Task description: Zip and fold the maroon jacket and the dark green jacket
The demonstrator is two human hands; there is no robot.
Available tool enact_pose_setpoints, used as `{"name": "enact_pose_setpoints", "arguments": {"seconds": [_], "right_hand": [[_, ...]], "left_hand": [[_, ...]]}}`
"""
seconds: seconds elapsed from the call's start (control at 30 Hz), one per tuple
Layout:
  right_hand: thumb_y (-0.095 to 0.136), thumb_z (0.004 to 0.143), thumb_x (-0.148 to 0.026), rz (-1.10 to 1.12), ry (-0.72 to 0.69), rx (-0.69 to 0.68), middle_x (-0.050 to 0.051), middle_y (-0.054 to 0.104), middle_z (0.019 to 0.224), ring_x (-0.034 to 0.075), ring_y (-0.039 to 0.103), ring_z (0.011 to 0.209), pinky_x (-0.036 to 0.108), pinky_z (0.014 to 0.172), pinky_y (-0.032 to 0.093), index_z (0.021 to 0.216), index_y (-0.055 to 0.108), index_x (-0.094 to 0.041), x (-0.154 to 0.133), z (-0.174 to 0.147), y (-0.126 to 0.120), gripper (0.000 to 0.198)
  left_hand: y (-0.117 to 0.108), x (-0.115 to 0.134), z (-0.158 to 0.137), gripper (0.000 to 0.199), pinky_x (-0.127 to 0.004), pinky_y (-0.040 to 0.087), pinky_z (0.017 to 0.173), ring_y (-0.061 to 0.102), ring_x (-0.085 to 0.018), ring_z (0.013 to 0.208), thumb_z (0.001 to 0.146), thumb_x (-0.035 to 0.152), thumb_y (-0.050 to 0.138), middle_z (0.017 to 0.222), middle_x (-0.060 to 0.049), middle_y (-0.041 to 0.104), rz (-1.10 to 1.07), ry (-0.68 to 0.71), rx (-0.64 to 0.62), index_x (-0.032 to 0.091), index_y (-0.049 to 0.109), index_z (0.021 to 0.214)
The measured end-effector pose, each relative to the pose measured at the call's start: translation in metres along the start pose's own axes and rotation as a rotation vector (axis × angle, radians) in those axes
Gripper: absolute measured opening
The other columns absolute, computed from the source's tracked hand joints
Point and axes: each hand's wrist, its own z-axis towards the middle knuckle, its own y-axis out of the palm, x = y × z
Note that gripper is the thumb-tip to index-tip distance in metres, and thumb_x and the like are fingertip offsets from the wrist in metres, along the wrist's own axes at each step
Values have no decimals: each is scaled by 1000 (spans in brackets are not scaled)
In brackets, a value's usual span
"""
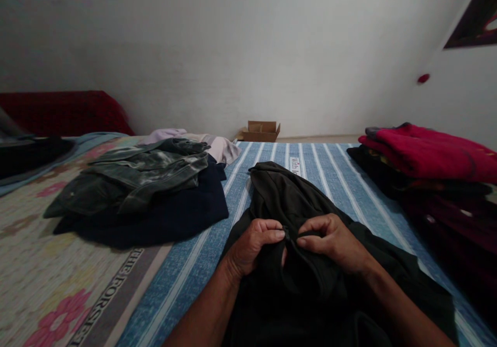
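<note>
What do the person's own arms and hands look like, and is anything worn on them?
Both forearms are bare as far as the picture shows: no sleeves, no gloves. The left hand and the right hand show no ring, watch or bracelet that I can make out. The fingernails are short.

Soft, matt black cloth garment (310,202), pinched in bare hands: left hand (252,246), right hand (332,243). Beneath, woven blue-and-white striped bed sheet (186,279), slightly coarse. Faintly shiny grey-green jacket (143,173), like waxed denim, on matt navy fabric (178,212). Fuzzy red knit (430,153). Plain brown cardboard box (262,131). Smooth, matt white wall (248,46).
</note>
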Motion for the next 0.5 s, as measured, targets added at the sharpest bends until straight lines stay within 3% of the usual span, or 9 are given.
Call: {"name": "enact_pose_setpoints", "arguments": {"seconds": [0.5], "right_hand": [[69, 64, -33, 15, 92, 18, -5, 48, 49, 5, 34, 44, 19, 43, 26, 62, 61, -13, 0, 2, 4, 21]], "left_hand": [[4, 4, -1, 20, -18, 39, 38, 54, -12, 39, 67, 30, 66, 50, -3, 62, 45, -53, 19, 11, 58, 68]]}}
